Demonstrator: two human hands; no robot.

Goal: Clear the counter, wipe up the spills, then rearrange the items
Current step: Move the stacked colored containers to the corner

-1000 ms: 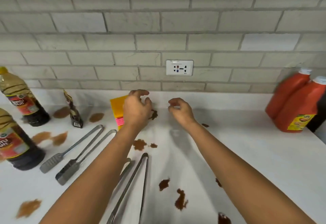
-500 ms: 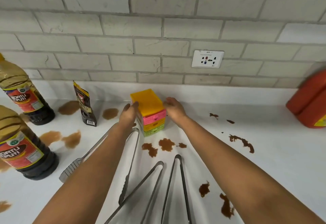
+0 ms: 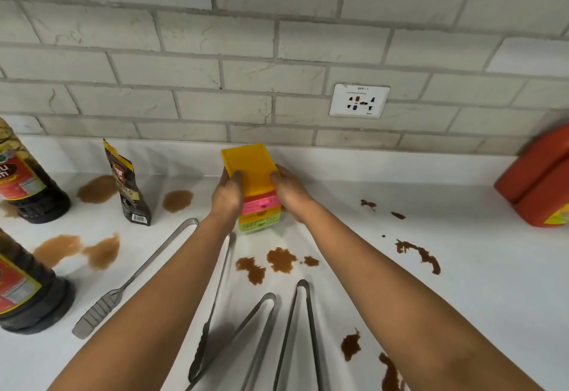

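Both hands, the left hand [image 3: 226, 195] and the right hand [image 3: 288, 192], grasp a stack of sponges [image 3: 254, 181] (yellow on top, label unreadable) near the back of the white counter [image 3: 462, 267], among brown spills [image 3: 278, 259]. The wall socket [image 3: 359, 100] reads "BPP-1".

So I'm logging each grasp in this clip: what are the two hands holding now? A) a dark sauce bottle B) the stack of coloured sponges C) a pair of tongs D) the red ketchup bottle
B: the left hand and right hand grip opposite sides of the stack of coloured sponges, yellow on top.
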